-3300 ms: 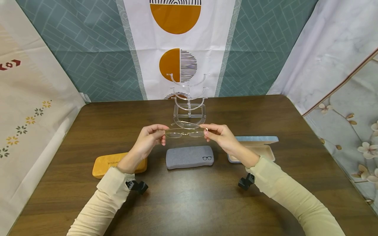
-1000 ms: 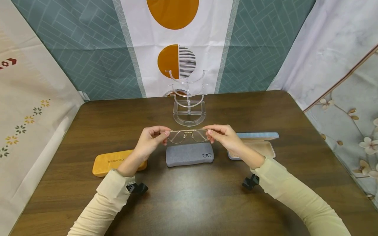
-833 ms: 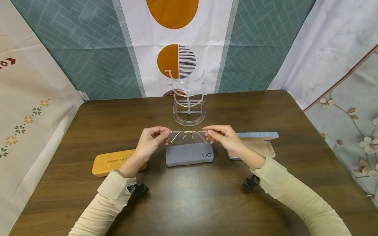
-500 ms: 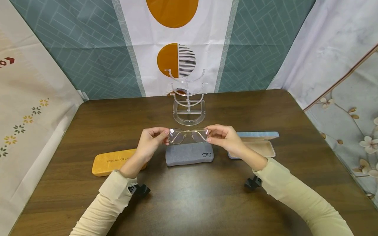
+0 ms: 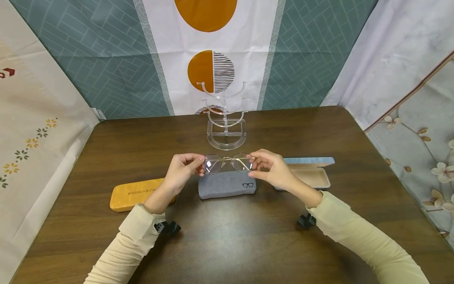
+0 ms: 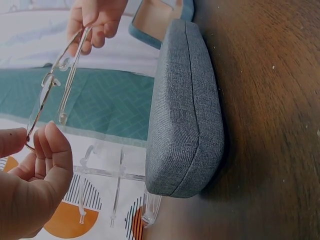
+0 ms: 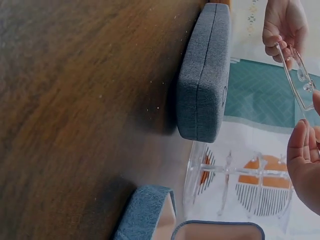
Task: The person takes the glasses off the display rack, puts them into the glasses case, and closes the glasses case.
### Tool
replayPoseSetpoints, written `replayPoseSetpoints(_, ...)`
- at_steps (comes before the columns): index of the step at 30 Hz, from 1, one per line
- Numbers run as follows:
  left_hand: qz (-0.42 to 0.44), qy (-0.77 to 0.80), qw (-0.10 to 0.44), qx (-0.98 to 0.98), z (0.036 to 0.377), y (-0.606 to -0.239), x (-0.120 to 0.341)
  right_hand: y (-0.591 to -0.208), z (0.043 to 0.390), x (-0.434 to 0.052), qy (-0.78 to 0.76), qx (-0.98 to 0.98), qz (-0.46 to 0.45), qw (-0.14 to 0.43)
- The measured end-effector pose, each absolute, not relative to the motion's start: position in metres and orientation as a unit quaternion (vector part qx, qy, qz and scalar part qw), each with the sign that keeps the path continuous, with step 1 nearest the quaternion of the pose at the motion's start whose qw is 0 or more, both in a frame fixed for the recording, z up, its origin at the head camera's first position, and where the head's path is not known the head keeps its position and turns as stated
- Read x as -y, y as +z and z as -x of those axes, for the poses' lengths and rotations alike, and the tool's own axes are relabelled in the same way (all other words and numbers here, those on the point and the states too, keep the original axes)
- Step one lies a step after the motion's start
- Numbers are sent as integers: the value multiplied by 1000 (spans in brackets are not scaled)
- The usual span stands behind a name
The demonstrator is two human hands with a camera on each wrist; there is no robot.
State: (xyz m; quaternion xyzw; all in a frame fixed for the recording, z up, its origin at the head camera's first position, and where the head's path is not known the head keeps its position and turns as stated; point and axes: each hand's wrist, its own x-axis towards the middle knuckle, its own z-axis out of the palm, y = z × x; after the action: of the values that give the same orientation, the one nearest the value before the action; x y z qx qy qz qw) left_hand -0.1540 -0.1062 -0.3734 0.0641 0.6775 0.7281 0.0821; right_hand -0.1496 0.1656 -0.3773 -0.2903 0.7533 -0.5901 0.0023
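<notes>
Thin gold-rimmed eyeglasses (image 5: 226,158) are held up between both hands, their lenses towards the head camera. My left hand (image 5: 183,169) pinches the rim at their left end, thumb in front. At the other end, my right hand (image 5: 276,170) holds the outer edge, index finger high and thumb lower at the rim. In the left wrist view, a temple arm (image 6: 75,75) of the glasses runs back behind the lenses from the right hand. Below the glasses lies a closed grey glasses case (image 5: 222,188) with a small spectacles print; the lenses overlap its back edge in the head view.
A yellow glasses case (image 5: 133,194) lies at left, partly behind the left forearm. At right stands an open light-blue case (image 5: 320,179) with beige lining, partly covered by the right hand. A clear tiered display stand (image 5: 226,148) stands towards the back edge of the wooden table (image 5: 227,236).
The glasses have tipped from nearly flat, arms pointing back, to lenses facing the head camera. Lately the right hand has shifted slightly right, its thumb dropping away from the index finger.
</notes>
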Motion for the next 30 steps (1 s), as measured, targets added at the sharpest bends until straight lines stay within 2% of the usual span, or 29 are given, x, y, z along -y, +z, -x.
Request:
replayPoseSetpoints(4,-73,717,84,-688,154,-374,106,-377,148,-166,-591,-755,286,0)
replayPoseSetpoints(22,-206,562,23,-800,150,-376,103,-385,146,-180,-598,-747,290,0)
replayPoseSetpoints(30,-294,541,5,-788,148,-379,104,-389,146,-190,-618,-740,266,18)
